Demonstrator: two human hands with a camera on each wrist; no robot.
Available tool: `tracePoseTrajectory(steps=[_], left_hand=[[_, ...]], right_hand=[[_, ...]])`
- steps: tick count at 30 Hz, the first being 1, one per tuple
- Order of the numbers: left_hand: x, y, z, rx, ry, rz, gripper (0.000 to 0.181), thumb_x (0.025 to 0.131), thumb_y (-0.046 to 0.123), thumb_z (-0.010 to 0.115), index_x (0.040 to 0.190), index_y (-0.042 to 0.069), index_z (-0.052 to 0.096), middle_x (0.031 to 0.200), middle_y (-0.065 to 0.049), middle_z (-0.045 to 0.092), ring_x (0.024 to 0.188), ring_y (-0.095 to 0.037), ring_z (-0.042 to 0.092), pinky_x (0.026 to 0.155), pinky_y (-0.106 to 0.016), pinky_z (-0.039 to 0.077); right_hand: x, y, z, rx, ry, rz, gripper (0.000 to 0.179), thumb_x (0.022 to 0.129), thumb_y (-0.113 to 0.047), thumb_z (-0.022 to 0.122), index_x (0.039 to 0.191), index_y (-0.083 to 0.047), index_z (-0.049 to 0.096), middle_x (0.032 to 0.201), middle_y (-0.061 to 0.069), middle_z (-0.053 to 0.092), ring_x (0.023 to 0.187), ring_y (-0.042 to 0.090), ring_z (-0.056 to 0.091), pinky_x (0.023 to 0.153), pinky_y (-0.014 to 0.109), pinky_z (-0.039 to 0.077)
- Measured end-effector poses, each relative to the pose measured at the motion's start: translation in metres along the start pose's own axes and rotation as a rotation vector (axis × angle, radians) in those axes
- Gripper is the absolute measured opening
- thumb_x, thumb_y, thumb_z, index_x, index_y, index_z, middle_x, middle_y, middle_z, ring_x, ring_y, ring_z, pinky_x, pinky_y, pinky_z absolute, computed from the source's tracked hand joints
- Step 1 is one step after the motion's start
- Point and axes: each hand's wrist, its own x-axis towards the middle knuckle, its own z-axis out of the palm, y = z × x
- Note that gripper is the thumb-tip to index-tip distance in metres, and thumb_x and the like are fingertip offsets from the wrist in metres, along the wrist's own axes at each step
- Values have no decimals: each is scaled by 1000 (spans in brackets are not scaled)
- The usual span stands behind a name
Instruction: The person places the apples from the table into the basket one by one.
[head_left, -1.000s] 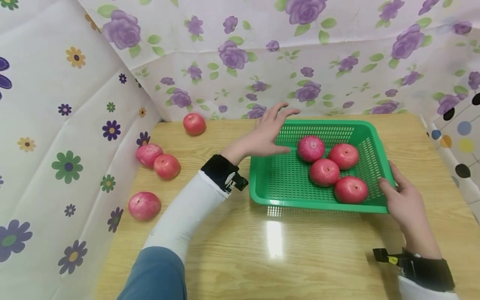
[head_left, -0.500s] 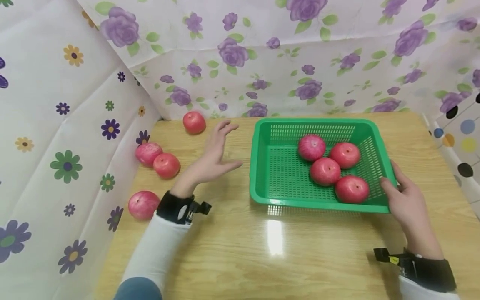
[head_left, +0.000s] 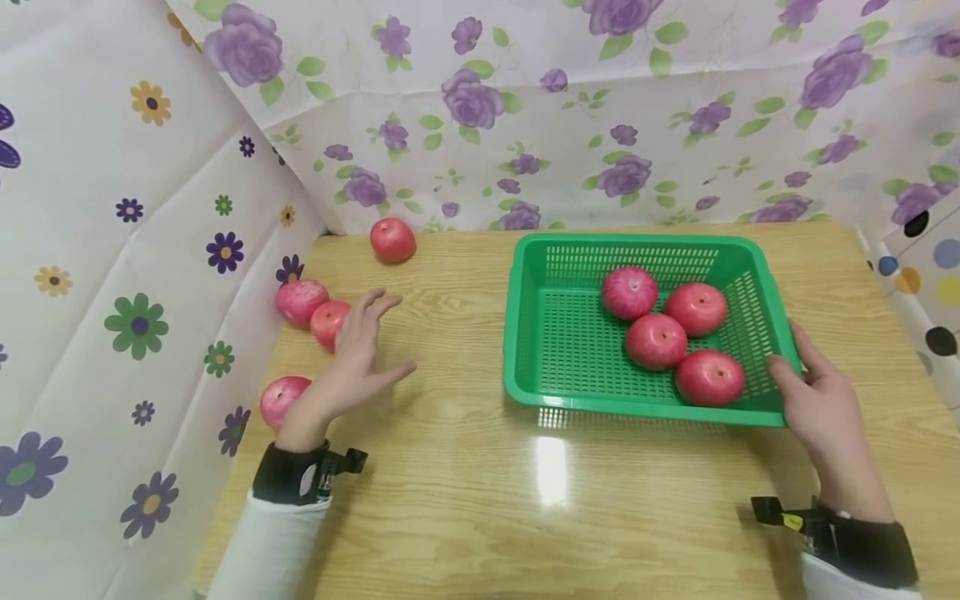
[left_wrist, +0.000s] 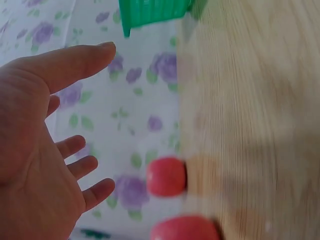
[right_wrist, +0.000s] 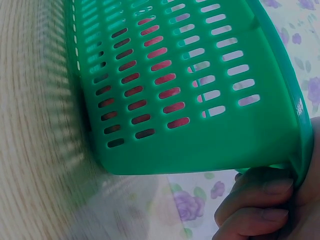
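My left hand (head_left: 351, 362) hovers over the left part of the table, fingers spread and thumb apart, holding nothing. Just behind its fingers is a red apple (head_left: 327, 323), partly covered, touching a streaked apple (head_left: 301, 301). Another apple (head_left: 282, 400) lies by my left wrist, half hidden. One more apple (head_left: 392, 240) sits farther back; the left wrist view also shows a red apple (left_wrist: 166, 177) beyond the fingers. My right hand (head_left: 825, 406) grips the right rim of a green plastic basket (head_left: 570, 342), thumb on top, fingers curled beneath (right_wrist: 255, 210). Several apples (head_left: 656, 341) cluster in the basket's right half.
The wooden table (head_left: 450, 492) meets a white sheet with purple roses (head_left: 472, 98) at the back. A flower-print sheet (head_left: 138, 325) borders the left side, and a dotted sheet (head_left: 922, 287) the right.
My left hand has moved from over the basket leftward and nearer, to beside the apples on the left. The right hand keeps its grip on the basket, which stays in place.
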Motion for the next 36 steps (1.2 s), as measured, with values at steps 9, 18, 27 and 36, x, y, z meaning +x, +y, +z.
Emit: tracePoseTrajectory(steps=[9,18,27,36], left_hand=[[-53,-35,-34,68,62,-101,96,76,21,85,152,9,27,154,-21,18,138,-39,21,105,-71,26],[-96,-62,-41,135,41,-297,93,76,36,85,150,10,33,146,-22,35,131,-45,27,102,-75,18],[-110,-70,-29,146,-64,-442,69,84,44,77,139,13,51,143,-19,39,128,-43,33,96,-72,35],[-106,-67,-29,189,-117,-487,71,76,29,85,137,13,52,138,-22,40,122,-43,36,89,-68,45]], right_hand=[[0,0,0,14,-11,-4,60,104,-48,39,155,-40,9,148,30,37,104,28,51,55,23,50],[-1,-2,-2,16,-12,3,60,104,-48,40,155,-40,9,142,30,42,86,9,53,55,26,53],[-2,-1,-1,20,-10,0,60,104,-48,40,155,-40,9,137,31,46,83,8,55,54,27,53],[-2,-3,-1,15,-7,7,61,103,-50,39,155,-40,9,146,30,40,93,19,52,55,26,51]])
